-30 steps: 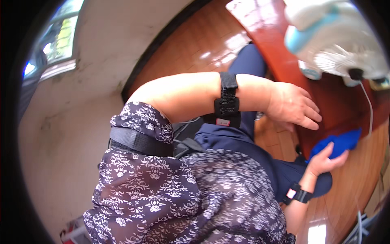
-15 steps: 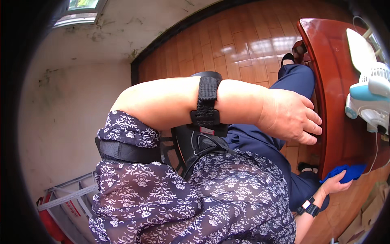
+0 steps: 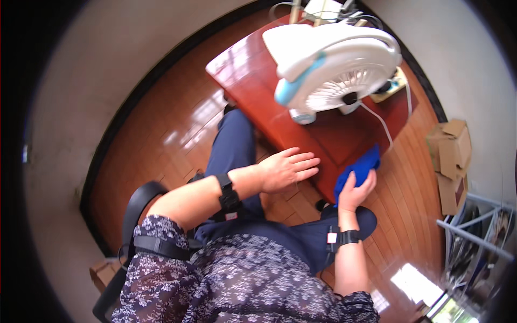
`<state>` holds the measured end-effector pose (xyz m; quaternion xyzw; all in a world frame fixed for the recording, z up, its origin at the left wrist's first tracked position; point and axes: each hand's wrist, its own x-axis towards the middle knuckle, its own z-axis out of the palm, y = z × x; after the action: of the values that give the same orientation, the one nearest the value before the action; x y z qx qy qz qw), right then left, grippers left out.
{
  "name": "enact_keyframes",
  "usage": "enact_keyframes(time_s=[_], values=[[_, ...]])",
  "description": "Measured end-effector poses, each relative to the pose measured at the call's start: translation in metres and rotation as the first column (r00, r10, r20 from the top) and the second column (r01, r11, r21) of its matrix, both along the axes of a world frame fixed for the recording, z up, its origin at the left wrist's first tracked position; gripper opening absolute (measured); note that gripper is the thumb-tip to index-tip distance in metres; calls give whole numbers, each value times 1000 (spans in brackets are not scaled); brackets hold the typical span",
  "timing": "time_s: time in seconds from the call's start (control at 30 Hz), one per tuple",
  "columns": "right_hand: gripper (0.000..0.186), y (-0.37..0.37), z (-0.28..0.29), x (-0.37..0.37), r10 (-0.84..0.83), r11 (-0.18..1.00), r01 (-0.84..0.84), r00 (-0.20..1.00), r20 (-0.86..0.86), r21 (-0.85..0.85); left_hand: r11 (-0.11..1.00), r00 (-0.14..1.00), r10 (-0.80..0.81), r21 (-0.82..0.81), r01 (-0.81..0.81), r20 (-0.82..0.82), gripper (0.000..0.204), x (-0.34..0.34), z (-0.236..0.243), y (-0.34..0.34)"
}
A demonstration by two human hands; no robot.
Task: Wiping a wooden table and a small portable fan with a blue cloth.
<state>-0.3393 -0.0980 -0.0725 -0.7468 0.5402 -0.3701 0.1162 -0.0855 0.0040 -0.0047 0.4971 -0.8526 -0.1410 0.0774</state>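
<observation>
My left hand (image 3: 285, 171) is held over the near edge of a red-brown glossy table (image 3: 264, 110), palm down, fingers out and holding nothing. At the table's right corner, my right hand (image 3: 356, 189) grips a blue cloth (image 3: 360, 166), which lies against the tabletop. Beyond both hands stands a white and light-blue fan (image 3: 344, 75), with a white cord running down over the table.
A beige power strip (image 3: 397, 86) and cables are at the table's back. Cardboard boxes (image 3: 451, 153) and a grey metal rack (image 3: 474, 231) stand to the right. A black chair (image 3: 135, 207) is under me, on a wood-look floor (image 3: 167, 129).
The view has swung right, bringing the whole table, the boxes and the rack into sight. The blue cloth stays in my right hand; my left hand stays open.
</observation>
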Motion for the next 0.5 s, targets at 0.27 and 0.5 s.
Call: enact_keyframes(time_s=[0.27,0.5], values=[[57,18,39,17,27,1000,-27,992,122,1,996,994,61,-75,-54,86,86,4,9,16],[58,25,55,16,80,993,-90,989,124,81,994,994,110,-3,-110,16,76,3,18,24]])
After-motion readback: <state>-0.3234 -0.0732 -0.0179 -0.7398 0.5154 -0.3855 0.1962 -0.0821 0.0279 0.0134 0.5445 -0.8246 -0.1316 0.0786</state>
